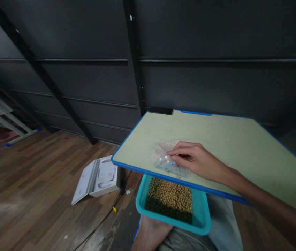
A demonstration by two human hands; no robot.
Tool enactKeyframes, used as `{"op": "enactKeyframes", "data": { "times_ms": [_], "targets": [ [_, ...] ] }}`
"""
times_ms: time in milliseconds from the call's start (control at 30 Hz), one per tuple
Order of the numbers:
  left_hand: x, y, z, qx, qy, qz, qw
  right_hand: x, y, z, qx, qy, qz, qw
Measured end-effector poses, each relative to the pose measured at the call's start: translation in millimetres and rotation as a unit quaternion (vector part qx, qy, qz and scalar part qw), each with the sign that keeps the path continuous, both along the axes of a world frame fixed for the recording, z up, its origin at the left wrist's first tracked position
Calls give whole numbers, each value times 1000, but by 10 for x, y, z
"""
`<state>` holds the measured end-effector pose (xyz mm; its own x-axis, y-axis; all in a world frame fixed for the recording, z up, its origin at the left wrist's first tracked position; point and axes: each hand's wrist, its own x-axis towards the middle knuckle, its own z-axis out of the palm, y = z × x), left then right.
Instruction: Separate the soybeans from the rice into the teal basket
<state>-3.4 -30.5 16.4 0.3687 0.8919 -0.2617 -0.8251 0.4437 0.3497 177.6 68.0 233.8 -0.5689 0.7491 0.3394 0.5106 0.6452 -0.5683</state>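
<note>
My right hand point(193, 158) is over the table, its thumb and fingers pinched on a clear plastic protractor point(172, 166). The protractor lies low over the tabletop, close to the front edge. A few yellowish beans point(179, 177) are by its lower side. Just beyond it spreads a thin patch of pale fine grains point(159, 150), partly hidden by my fingers. Below the table edge, my left hand point(154, 226) holds a teal plastic basin point(201, 212) from underneath; its fingers are hidden. Yellowish round beans point(170, 197) cover the basin's bottom.
The pale table point(231, 139) has a blue rim. A black phone-like slab point(160, 110) lies at its far left corner, before a dark panelled wall point(98, 76). On the wooden floor are an opened white box point(106, 176) and a black cable point(98, 226).
</note>
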Motion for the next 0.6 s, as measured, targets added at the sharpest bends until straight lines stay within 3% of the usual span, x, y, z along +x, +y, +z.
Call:
{"op": "enactKeyframes", "data": {
  "times_ms": [200,367,600],
  "targets": [
    [23,27,19,18,6,-5,1000,-15,-16,-13,-10,5,9,1000],
    [28,84,12,-12,14,-22,1000,-30,-47,-7,-32,11,20,999],
    [-46,26,-123,-15,26,-23,999,-20,-20,-32,-1,23,-21,1000]
  ]
}}
